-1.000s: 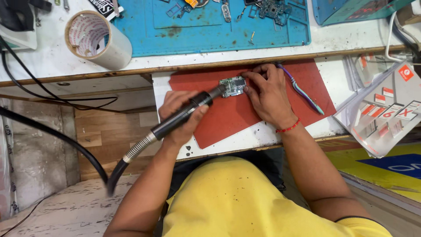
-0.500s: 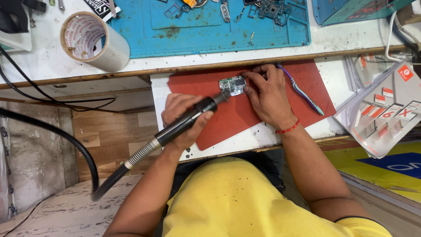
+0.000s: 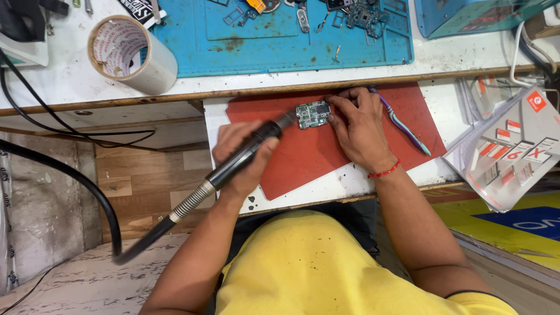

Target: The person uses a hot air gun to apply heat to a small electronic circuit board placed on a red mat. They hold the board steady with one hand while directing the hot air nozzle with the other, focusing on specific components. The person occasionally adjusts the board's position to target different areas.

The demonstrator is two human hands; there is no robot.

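Repair bench point(image 3: 350, 186) with red mat point(image 3: 326, 149), wood-patterned floor below.
Left hand point(image 3: 245, 157) still grips the hot-air wand point(image 3: 242, 158); right hand point(image 3: 359, 128) fingers still pinch the circuit board point(image 3: 313, 114); cable has swung lower.

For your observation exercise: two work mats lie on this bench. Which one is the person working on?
The red mat nearest the person, under the small circuit board; the blue mat lies farther back, strewn with loose parts.
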